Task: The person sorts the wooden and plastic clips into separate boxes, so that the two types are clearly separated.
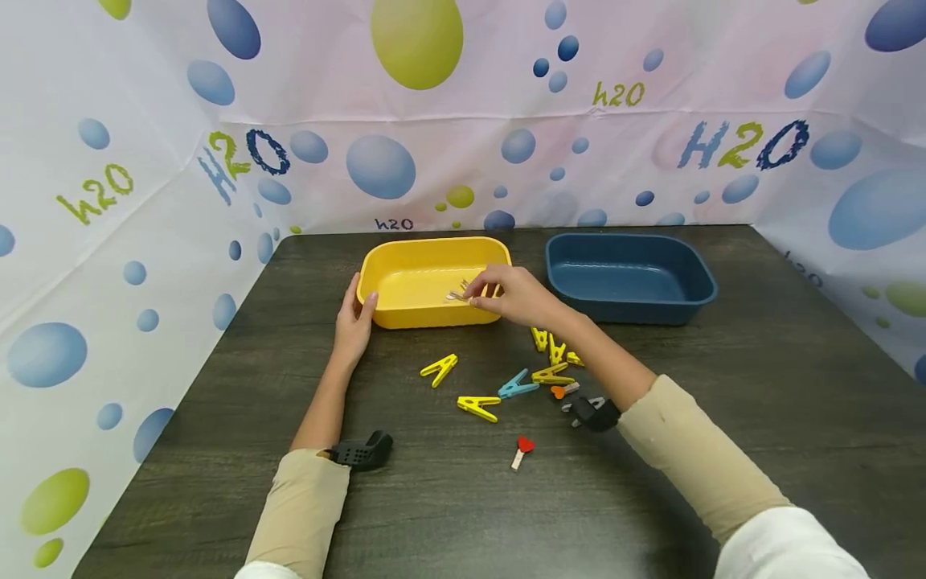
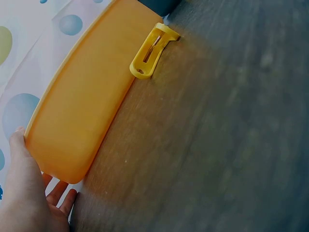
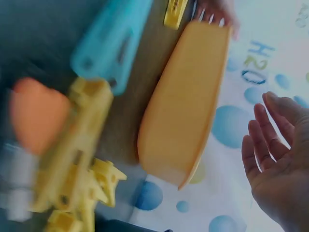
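Observation:
My left hand (image 1: 353, 330) holds the left end of a yellow plastic bin (image 1: 405, 318), thumb at the front corner and fingers round the end wall. Above the bin's right part is my right hand (image 1: 517, 293), its fingers loosely bent. Small wooden clothespins (image 1: 457, 297) show just off its fingertips, over the bin. In the right wrist view, that hand's thumb and fingers stand apart with nothing visible between them. In front of the bin lies a yellow clothespin (image 1: 440, 368), also visible in the left wrist view.
A dark blue bin (image 1: 629, 312) stands right of the yellow one. On the dark table lie more yellow clothespins (image 1: 477, 407), a blue clothespin (image 1: 517, 384), a small pin with an orange heart (image 1: 564, 391) and one with a red heart (image 1: 522, 452). A patterned sheet (image 1: 448, 121) hangs behind.

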